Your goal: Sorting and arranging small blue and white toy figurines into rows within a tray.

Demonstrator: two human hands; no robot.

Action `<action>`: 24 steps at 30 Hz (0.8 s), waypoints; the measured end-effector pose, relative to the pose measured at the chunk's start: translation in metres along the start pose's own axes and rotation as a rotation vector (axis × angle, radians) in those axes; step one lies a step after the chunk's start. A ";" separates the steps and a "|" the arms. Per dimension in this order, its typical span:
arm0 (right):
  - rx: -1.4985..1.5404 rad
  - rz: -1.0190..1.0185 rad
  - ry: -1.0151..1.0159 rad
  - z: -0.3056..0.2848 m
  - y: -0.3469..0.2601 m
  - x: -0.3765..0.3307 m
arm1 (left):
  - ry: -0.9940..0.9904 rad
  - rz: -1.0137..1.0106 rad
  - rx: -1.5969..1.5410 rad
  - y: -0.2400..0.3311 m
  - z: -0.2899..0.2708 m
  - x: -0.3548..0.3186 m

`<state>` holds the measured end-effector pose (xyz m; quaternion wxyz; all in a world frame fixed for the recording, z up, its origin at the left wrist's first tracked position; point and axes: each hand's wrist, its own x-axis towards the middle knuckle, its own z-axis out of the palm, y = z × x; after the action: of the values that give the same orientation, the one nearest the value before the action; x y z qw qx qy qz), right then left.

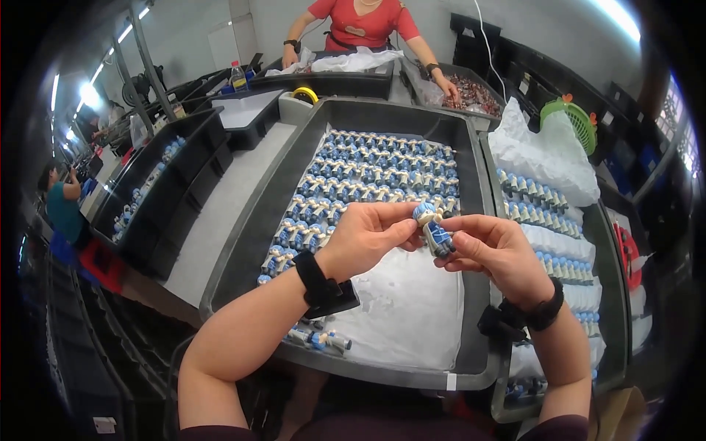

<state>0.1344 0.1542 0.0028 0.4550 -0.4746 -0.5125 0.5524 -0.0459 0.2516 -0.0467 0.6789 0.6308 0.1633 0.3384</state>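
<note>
Grey trays cover the bench under my hands, and the large tray [254,220] directly below them carries a white sheet [412,309] with rows of small blue-and-white figures [375,173] filling its far half.

Item in hand: one blue-and-white figure [434,229], held up between both hands above the sheet, head end tilted away from me. My left hand [364,235] is closed on its upper part with thumb and fingertips; my right hand [493,253] is pinched on its lower body. Both grips are together on the piece, with none of my fingers free.

Judgement on method: I should keep the pinch light and near the joint, turn the piece rather than bend it, and hold it over the sheet so that a dropped part lands soft.

Beyond my right hand, a second tray [610,242] holds more rows on white wrapping. Near my left wrist, a few loose figures [320,339] lie at the sheet's edge. Past the trays, another person in red works at a bin.
</note>
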 end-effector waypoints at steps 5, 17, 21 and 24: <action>0.009 0.009 0.000 0.001 0.002 0.002 | 0.003 0.056 0.056 -0.003 0.001 -0.002; -0.015 0.006 -0.004 0.002 0.000 -0.001 | -0.044 0.082 0.108 0.001 0.007 -0.001; -0.066 -0.011 0.044 0.005 0.001 0.001 | -0.043 0.067 0.035 -0.004 0.003 0.001; -0.129 -0.075 0.062 0.015 0.002 0.004 | -0.041 -0.060 -0.198 0.005 -0.002 -0.005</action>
<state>0.1192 0.1564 0.0006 0.4597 -0.5003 -0.5501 0.4856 -0.0523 0.2496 -0.0433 0.7509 0.5621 0.1339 0.3197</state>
